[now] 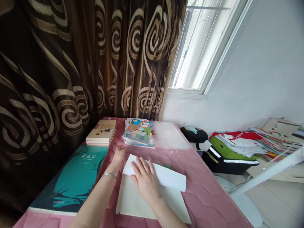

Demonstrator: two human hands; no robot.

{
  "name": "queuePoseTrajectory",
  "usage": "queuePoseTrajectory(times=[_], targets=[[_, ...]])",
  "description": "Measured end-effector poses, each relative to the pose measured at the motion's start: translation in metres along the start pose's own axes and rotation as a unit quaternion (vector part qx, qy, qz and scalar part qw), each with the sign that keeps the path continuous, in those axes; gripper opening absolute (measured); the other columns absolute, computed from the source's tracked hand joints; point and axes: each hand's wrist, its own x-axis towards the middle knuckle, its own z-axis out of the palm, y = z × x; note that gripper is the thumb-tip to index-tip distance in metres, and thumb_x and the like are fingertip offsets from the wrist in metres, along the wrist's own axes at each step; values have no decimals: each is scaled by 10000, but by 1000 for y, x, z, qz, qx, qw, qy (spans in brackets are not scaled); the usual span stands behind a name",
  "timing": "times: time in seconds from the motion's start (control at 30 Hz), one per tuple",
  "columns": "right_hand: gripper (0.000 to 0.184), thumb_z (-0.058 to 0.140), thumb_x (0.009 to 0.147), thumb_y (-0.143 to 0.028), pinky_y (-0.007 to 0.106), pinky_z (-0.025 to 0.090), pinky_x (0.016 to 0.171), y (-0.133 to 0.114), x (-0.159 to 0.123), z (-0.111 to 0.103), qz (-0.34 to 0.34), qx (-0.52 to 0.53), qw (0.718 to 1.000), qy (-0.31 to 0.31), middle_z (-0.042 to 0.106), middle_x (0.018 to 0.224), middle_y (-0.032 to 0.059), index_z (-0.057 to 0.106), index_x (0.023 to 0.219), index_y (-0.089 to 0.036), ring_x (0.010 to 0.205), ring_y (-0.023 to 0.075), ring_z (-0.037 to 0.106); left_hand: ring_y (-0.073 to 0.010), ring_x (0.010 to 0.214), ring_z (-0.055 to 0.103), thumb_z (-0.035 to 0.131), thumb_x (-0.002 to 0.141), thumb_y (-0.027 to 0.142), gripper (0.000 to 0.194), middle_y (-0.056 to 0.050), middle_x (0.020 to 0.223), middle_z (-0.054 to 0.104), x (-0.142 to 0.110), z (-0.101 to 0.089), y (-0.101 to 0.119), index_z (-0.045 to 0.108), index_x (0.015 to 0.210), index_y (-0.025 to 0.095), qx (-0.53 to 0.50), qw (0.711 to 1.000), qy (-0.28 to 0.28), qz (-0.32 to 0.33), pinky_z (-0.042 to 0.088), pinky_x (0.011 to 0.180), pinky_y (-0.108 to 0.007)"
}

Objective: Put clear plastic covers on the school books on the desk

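Note:
My right hand lies flat with fingers spread on a white paper flap. That flap is folded across the upper part of a cream-coloured book or pad, which lies flat. A strip of green shows just behind the flap. My left hand, with a bracelet on its wrist, rests near the upper left corner of the pad. Its fingers are loosely bent and partly hidden, and nothing shows in them. To the left of that arm lies a large teal book.
Behind the teal book is a stack of small tan books. Textbooks and clear plastic covers lie at the back of the pink padded table. On the right are a black case, a green-and-black box and a white pole.

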Motion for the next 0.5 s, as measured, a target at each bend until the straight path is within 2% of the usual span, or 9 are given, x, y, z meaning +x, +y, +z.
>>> queuePoseTrajectory(times=[0.1, 0.27, 0.37, 0.5], targets=[[456, 544, 942, -324, 567, 310, 1098, 0, 0, -1, -1, 0, 1000, -3, 501, 1445, 94, 488, 1388, -253, 1330, 319, 449, -217, 820, 682, 673, 748, 296, 403, -103, 891, 700, -1, 3, 2, 582, 1098, 117, -29, 999, -31, -22, 511, 761, -342], [467, 553, 936, -342, 542, 342, 1077, -1, -3, 2, -16, 12, 1000, -21, 497, 1449, 92, 486, 1392, -271, 1333, 315, 447, -237, 863, 678, 668, 728, 296, 494, -105, 887, 736, -32, -11, 1, 580, 1177, 109, -61, 994, -84, -22, 507, 807, -369], [458, 554, 936, -339, 533, 356, 1067, -2, -5, 2, -20, 14, 999, -36, 502, 1445, 88, 493, 1386, -275, 1328, 312, 455, -213, 840, 662, 670, 711, 315, 591, -61, 868, 737, -52, -19, -3, 557, 1260, 131, -80, 991, -104, -23, 492, 800, -340], [438, 532, 947, -337, 526, 364, 1061, -3, -5, 1, -25, 13, 999, -43, 503, 1444, 90, 502, 1378, -265, 1324, 308, 460, -156, 706, 615, 678, 686, 369, 762, 11, 785, 684, -69, -23, -8, 462, 1390, 174, -94, 989, -107, -34, 463, 687, -281]])
